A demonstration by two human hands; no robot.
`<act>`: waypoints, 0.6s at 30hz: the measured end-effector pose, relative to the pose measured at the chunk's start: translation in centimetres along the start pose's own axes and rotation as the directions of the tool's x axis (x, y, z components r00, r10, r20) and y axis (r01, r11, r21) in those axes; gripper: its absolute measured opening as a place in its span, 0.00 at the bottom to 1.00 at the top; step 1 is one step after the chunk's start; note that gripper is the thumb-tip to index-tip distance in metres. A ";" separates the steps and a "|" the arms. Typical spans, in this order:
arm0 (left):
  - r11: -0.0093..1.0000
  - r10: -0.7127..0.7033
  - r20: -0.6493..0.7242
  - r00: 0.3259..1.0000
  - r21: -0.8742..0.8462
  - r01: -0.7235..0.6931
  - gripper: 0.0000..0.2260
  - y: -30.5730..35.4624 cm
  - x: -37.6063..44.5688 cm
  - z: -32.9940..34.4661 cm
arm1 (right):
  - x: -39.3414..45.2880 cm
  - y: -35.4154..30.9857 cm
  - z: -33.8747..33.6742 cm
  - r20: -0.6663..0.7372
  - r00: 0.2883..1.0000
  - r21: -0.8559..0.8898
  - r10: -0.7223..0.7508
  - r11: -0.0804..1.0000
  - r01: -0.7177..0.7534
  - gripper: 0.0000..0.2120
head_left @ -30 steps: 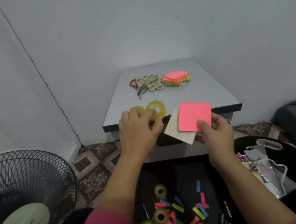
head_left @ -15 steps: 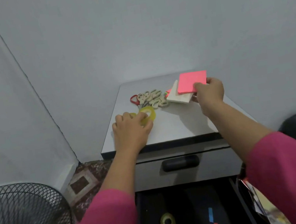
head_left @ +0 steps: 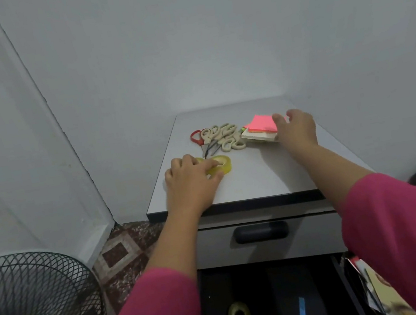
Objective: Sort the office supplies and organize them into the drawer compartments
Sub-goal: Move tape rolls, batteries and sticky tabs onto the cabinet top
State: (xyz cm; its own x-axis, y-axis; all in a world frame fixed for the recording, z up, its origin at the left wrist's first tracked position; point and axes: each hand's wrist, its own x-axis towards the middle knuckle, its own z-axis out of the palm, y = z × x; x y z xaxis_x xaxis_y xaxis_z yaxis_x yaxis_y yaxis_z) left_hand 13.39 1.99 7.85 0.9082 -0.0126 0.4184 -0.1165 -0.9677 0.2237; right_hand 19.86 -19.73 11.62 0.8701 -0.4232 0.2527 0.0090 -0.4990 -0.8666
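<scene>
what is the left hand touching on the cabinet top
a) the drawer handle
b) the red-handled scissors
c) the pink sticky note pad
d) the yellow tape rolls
d: the left hand rests with its fingers on the yellowish clear tape rolls near the front left of the grey cabinet top, while the scissors lie untouched behind it.

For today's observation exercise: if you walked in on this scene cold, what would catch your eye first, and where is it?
The neon pink sticky notes stand out first, stacked at the back right of the grey cabinet top under the right hand. Next, the yellow tape rolls near the front left, touched by the left hand, with a pile of scissors just behind them. Bright pink sleeves frame the foreground.
</scene>
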 end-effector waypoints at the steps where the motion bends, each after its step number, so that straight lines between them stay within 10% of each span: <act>1: 1.000 -0.005 0.003 1.000 0.002 0.005 0.16 0.0 0.1 0.0 | -0.5 0.3 -0.3 0.000 1.000 -0.002 -0.024 1.000 0.024 0.22; 18: 0.997 -0.069 -0.099 0.993 -0.049 0.064 0.18 0.2 -0.1 -0.2 | -4.2 2.2 -1.7 0.039 0.999 0.061 -0.005 0.998 0.002 0.14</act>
State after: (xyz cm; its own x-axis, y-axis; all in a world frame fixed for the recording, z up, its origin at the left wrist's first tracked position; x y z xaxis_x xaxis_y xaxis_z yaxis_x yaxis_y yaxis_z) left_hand 13.24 1.86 8.02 0.8698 0.0789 0.4870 -0.0774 -0.9531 0.2926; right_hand 15.40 -20.33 9.34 0.8886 -0.3911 0.2396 0.0409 -0.4529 -0.8906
